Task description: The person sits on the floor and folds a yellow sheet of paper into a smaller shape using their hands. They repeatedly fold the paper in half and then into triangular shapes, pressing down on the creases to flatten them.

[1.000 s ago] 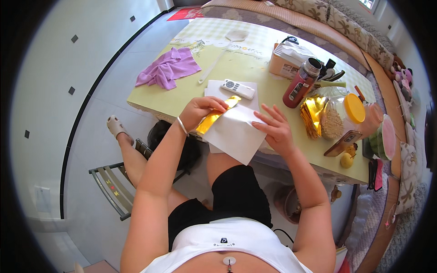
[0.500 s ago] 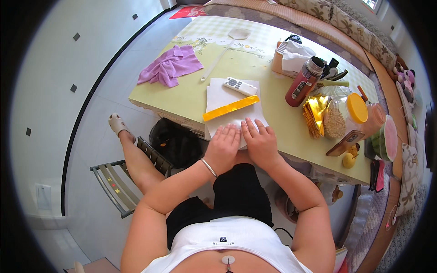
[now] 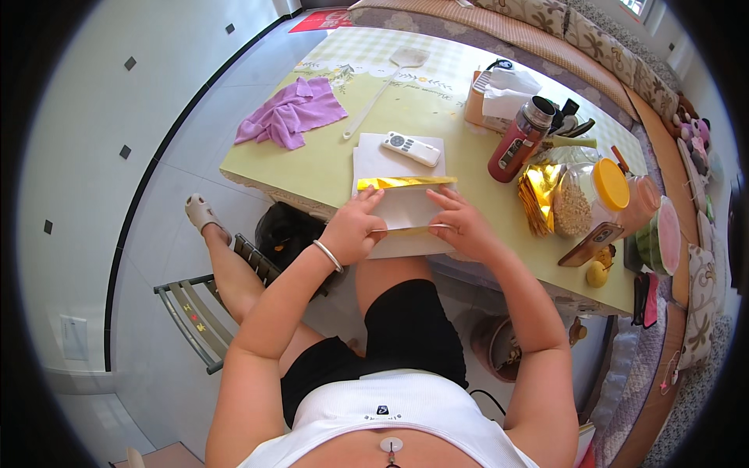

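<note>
A sheet of gold foil paper [image 3: 407, 207] lies between my hands, its pale side up. Along its far edge runs a folded shiny gold strip, and its near edge is lifted. My left hand [image 3: 355, 228] pinches the near left corner between thumb and fingers, with other fingertips reaching the gold strip. At the opposite corner my right hand [image 3: 468, 227] grips the near edge in the same way. Beneath the sheet is a stack of white paper [image 3: 363, 161], and a white remote control [image 3: 411, 148] rests on its far part.
A purple cloth [image 3: 292, 113] and a long-handled white spatula [image 3: 376, 101] lie to the left on the table. On the right stand a dark red thermos [image 3: 516, 144], gold foil sheets [image 3: 537, 199], a yellow-lidded jar [image 3: 581, 204], a leaning phone [image 3: 591, 244] and a tissue box [image 3: 480, 100].
Both hands have moved from pressing flat and close together to holding the paper's near corners, farther apart. The near edge has come up, and the gold strip has levelled out and narrowed.
</note>
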Demonstrator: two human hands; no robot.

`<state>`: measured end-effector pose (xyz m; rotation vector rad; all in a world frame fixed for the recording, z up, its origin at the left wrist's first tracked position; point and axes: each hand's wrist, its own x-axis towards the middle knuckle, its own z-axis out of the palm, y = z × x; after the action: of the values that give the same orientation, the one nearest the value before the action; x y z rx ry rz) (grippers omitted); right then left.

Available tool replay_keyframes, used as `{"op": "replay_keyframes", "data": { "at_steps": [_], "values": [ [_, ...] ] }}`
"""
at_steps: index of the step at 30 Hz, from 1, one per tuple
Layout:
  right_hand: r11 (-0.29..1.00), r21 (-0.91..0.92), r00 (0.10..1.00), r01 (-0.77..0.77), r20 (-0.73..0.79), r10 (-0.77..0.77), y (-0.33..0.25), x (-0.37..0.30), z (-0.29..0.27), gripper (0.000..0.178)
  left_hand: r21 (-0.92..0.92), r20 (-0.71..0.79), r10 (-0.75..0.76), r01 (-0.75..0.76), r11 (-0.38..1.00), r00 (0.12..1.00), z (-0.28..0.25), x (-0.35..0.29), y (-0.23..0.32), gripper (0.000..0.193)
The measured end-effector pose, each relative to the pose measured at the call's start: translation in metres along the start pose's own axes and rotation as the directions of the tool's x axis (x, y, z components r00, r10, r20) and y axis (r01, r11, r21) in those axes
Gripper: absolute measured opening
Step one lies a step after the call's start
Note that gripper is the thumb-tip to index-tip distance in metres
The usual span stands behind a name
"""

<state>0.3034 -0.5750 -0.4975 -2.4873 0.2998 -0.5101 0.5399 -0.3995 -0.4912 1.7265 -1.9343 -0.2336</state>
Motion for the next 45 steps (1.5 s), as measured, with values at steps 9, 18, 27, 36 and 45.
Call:
{"op": "replay_keyframes", "data": {
  "at_steps": [9,18,27,36,45],
  "values": [
    [0.864,0.411,0.951,-0.292,0.033,0.307,0.036,0.026,-0.003,0.019,-0.356,-0.001,-0.193,0.181,0.917,0.981,0.0,0.018,-0.03,0.013],
    [0.967,0.253,0.997,-0.028,-0.063,0.045,0.015,0.015,-0.008,0.017,-0.103,-0.1,0.077,-0.087,0.991,0.992,-0.011,0.018,-0.01,0.01],
    [0.994,-0.042,0.995,0.097,-0.034,-0.099,0.022,0.033,-0.005,0.024,-0.069,-0.051,0.014,-0.017,0.997,0.999,0.003,0.038,-0.028,0.01],
    [0.998,0.048,0.999,0.044,0.022,-0.045,0.023,0.033,-0.011,0.018,-0.119,-0.034,0.056,-0.059,0.991,0.998,-0.008,0.034,-0.023,0.012],
    [0.9,0.36,0.895,-0.246,-0.271,0.354,0.04,0.021,0.021,0.021,-0.379,-0.05,-0.325,0.283,0.881,0.944,0.017,0.034,-0.042,0.015]
  ]
}}
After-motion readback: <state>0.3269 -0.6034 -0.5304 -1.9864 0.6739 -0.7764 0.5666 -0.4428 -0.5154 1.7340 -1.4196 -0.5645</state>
